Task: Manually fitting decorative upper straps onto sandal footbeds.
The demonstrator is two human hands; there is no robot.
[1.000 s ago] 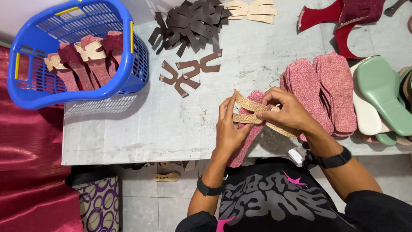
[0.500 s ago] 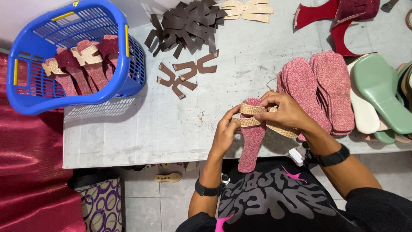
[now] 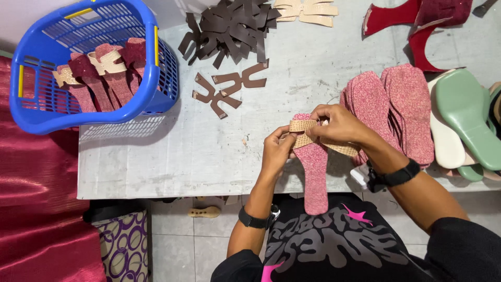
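Pink insole (image 3: 315, 172) held between both hands at the near table edge, long axis running roughly straight toward the body: toe end up on the table (image 3: 156, 162), heel end hanging past the edge over the dark printed shirt. Left to right: blue basket (image 3: 31, 112) at the far left overhangs the table's corner, with finished pink soles (image 3: 112, 78) fitted with tan straps leaning inside. Right of it, loose brown strap cut-outs (image 3: 224, 89) lie flat, a bigger heap (image 3: 229, 31) behind them. Left hand (image 3: 277, 151), closed, pinches the insole's left edge together with the end of a woven tan strap (image 3: 303, 125). Strap crosses the toe end sideways, at right angles to the insole's length, one band high and another slanting down to the right. Right hand (image 3: 339, 124), also closed, grips the strap from above at the insole's right edge. Both hands sit at the toe end and touch the work; neither is clearly nearer. Stack of pink insoles (image 3: 402, 104) lies just right of the right hand, then green and cream soles (image 3: 464, 120), cut off by the frame. Red cut pieces (image 3: 417, 26) at the top right. Hidden: fingertips of both hands behind strap and insole, so whether the strap ends are tucked under cannot be told; the insole's underside; a small pale object under the right wrist, unreadable.
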